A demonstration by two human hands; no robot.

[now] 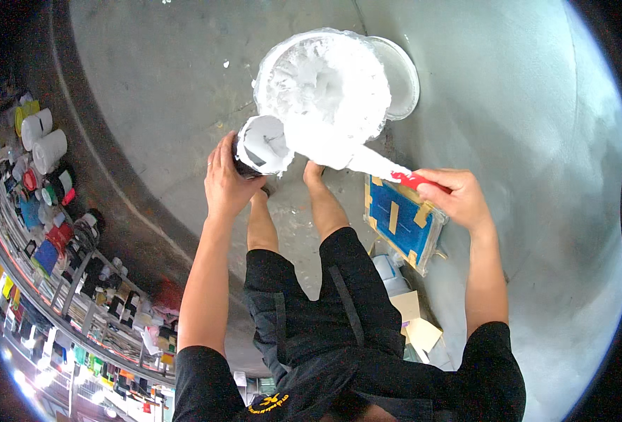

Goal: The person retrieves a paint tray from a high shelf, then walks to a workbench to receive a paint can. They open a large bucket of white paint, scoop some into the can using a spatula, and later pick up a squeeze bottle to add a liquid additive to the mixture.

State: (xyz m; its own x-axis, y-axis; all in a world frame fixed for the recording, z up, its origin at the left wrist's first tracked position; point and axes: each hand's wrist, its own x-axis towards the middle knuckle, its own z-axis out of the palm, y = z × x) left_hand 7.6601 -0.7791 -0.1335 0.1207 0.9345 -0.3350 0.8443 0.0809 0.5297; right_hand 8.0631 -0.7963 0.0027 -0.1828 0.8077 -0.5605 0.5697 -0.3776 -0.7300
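Observation:
My left hand is wrapped round a dark cup-shaped container, tilted so that its mouth shows, its rim and inside coated in white paste. In my right hand is the red handle of a spatula, whose shaft and blade are thickly covered in white. The spatula's far end is a bright white mass beside the container's rim; its exact outline is washed out. Just beyond stands a large tub of white paste, lined with clear plastic at its rim. A round pale lid lies partly behind the tub.
Near my right hand leans a blue framed panel with tan tape at its edges. Opened cardboard boxes sit below it. Along the left, shelving holds several pots and white tubs. My feet are close to the large tub.

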